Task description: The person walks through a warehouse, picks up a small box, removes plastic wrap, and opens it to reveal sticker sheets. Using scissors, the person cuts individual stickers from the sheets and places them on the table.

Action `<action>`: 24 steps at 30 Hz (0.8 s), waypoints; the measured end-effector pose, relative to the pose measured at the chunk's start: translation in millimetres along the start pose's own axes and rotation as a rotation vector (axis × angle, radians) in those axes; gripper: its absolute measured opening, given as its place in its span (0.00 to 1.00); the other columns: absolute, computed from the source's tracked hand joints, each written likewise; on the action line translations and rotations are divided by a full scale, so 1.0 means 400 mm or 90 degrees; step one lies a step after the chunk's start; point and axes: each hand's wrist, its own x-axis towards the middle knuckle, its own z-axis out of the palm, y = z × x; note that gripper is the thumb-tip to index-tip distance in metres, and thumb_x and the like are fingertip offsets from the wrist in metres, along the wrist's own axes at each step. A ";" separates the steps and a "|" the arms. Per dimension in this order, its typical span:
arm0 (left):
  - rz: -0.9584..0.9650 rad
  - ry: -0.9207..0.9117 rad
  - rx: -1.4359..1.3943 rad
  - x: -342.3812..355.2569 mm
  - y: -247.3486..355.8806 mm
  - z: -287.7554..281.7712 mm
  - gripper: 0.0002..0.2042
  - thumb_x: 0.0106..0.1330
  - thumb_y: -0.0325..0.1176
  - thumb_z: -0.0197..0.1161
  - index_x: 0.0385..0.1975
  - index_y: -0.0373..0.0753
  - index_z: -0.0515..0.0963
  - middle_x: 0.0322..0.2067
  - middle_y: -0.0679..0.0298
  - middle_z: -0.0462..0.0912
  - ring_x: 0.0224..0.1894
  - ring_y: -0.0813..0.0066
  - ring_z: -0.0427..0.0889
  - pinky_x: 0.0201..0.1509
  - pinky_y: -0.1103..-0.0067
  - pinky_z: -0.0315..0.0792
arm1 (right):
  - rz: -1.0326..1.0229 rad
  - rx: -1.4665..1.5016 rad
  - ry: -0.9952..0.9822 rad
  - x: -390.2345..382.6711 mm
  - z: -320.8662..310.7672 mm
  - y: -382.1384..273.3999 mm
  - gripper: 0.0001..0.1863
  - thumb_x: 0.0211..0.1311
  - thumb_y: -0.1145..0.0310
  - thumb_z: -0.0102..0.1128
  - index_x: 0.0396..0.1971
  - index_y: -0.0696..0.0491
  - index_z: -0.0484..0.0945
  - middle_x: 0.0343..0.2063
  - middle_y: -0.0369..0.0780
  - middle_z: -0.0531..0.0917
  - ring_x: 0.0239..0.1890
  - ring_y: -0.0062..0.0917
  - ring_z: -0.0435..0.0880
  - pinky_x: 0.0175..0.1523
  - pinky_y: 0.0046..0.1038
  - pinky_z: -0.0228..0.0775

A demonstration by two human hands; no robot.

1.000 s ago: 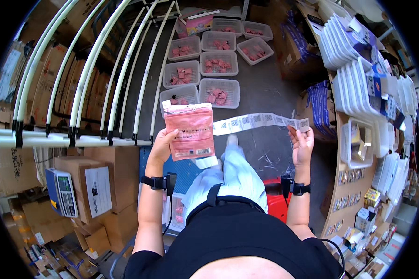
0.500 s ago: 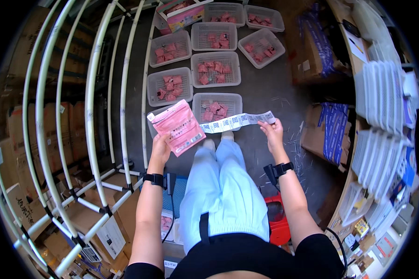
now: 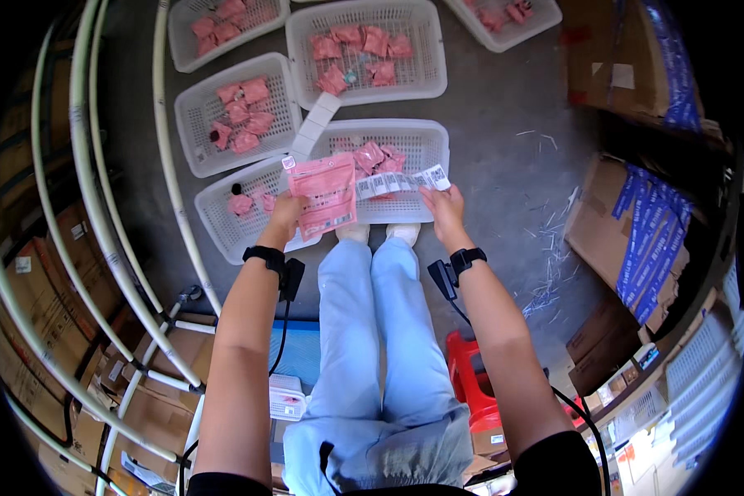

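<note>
A flat pink pouch (image 3: 326,194) with small printed pictures and a barcode hangs from my left hand (image 3: 286,213), closed on its left edge. My right hand (image 3: 445,208) pinches one end of a strip of white labels (image 3: 388,183) printed with square codes. The strip runs leftward to the pouch's right edge, and the pouch hides part of it. A blank white length (image 3: 314,126) sticks up beyond the pouch's top, apparently the same strip. Directly beneath, a white mesh basket (image 3: 430,136) holds small pink packets (image 3: 378,155).
More baskets with pink packets, such as one basket (image 3: 188,107), stand on the floor ahead. White pipe racking (image 3: 174,165) lines the left. Cartons with blue tape (image 3: 653,240) stand at the right. A red stool (image 3: 463,372) is beside my legs, and paper scraps (image 3: 554,273) litter the floor.
My view has tipped and shifted, so the baskets look larger. My hands are closer together, the pouch is straighter, and the label strip sags; its blank length now shows above the pouch.
</note>
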 end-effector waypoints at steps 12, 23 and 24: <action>0.079 -0.009 0.059 0.073 -0.088 0.017 0.11 0.52 0.26 0.52 0.35 0.34 0.74 0.31 0.65 0.76 0.32 0.76 0.73 0.35 0.79 0.66 | 0.075 -0.143 0.021 0.053 -0.060 0.010 0.31 0.50 0.76 0.56 0.55 0.54 0.55 0.53 0.44 0.65 0.46 0.29 0.72 0.45 0.29 0.68; -0.068 -0.266 -0.114 -0.394 -0.036 0.039 0.14 0.57 0.25 0.52 0.44 0.38 0.72 0.40 0.65 0.78 0.41 0.74 0.77 0.48 0.76 0.71 | -0.029 -0.586 -0.673 -0.355 0.075 -0.225 0.23 0.48 0.68 0.60 0.47 0.55 0.71 0.40 0.43 0.78 0.40 0.32 0.78 0.47 0.30 0.69; -0.060 -0.288 -0.161 -0.423 -0.027 0.042 0.15 0.57 0.22 0.50 0.45 0.37 0.71 0.43 0.63 0.76 0.45 0.73 0.76 0.50 0.75 0.70 | -0.085 -0.637 -0.664 -0.374 0.088 -0.246 0.22 0.47 0.66 0.60 0.45 0.57 0.72 0.38 0.46 0.79 0.39 0.35 0.79 0.45 0.31 0.69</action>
